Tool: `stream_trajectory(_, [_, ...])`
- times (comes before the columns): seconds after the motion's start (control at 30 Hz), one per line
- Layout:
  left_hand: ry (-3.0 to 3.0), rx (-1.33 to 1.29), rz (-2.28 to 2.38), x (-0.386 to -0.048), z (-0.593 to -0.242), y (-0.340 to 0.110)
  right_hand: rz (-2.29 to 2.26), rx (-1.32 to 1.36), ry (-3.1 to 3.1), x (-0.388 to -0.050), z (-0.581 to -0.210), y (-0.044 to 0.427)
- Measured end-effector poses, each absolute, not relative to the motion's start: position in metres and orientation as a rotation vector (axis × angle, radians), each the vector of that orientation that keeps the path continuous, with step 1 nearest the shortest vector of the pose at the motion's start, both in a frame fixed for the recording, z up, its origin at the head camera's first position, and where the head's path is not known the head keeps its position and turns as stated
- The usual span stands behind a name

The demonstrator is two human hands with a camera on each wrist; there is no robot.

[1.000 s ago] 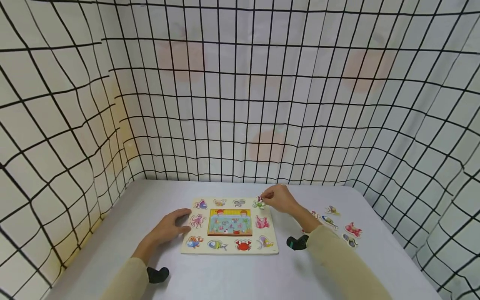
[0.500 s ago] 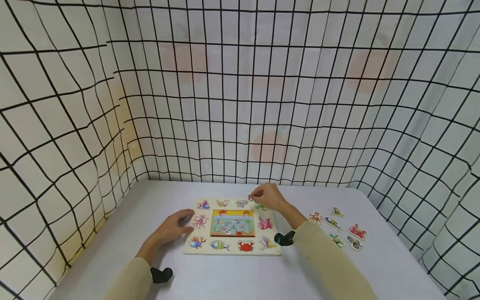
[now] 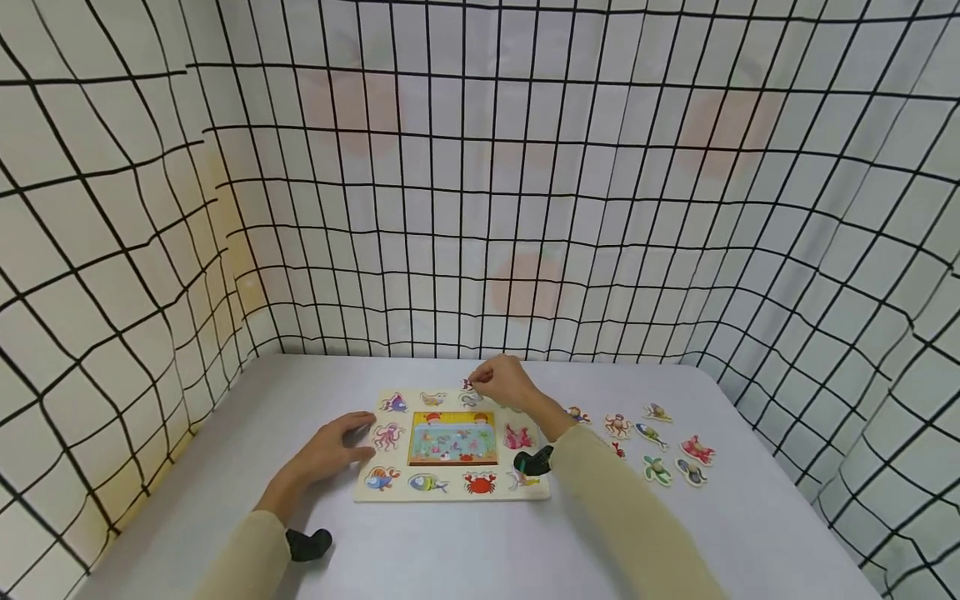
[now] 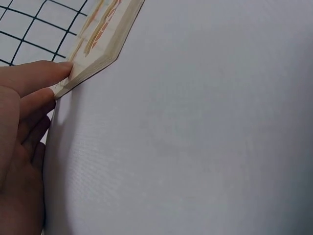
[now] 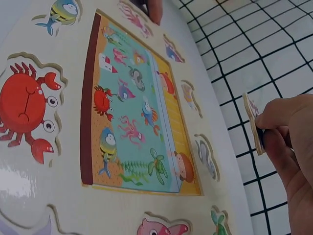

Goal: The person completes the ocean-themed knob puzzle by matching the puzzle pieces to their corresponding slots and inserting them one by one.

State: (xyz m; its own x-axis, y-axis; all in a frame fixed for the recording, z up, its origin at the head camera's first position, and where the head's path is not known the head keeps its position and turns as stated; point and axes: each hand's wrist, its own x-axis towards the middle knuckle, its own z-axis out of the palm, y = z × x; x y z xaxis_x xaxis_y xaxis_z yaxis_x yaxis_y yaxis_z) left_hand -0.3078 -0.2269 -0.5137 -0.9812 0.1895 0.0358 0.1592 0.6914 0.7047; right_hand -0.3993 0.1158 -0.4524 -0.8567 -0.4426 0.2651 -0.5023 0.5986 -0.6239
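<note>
Pale wood, by the look of its cut edge, makes up the thin puzzle piece [image 5: 251,117], which should be light and stiff, perhaps a little slippery on its printed face (the picture on it is too foreshortened to tell). Its rim seems the best place to take hold. The right hand [image 3: 507,385] has its grip pinching the piece between thumb and finger, tilted up above the puzzle board [image 3: 455,487], toward the far edge of the surface [image 3: 375,550]. The left hand [image 3: 330,450] has its grip spread, touching the board's left edge. Loose pieces, an octopus piece [image 3: 618,426] among them, lie toward the surface's right edge.

Compared with half a second ago, the right hand has moved left from the board's far right corner to near the grey eel slot [image 3: 471,400]; the left hand keeps its place.
</note>
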Motion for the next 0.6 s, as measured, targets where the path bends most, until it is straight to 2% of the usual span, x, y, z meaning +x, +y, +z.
stream_trajectory(0.3, [2.859, 0.301, 1.149, -0.313, -0.509, -0.229, 1.112, 0.924, -2.721, -0.405, -0.456, 0.084])
stream_trajectory(0.6, [2.845, 0.335, 1.138, -0.311, -0.509, -0.229, 1.19, 0.898, -2.748, -0.403, -0.464, 0.056])
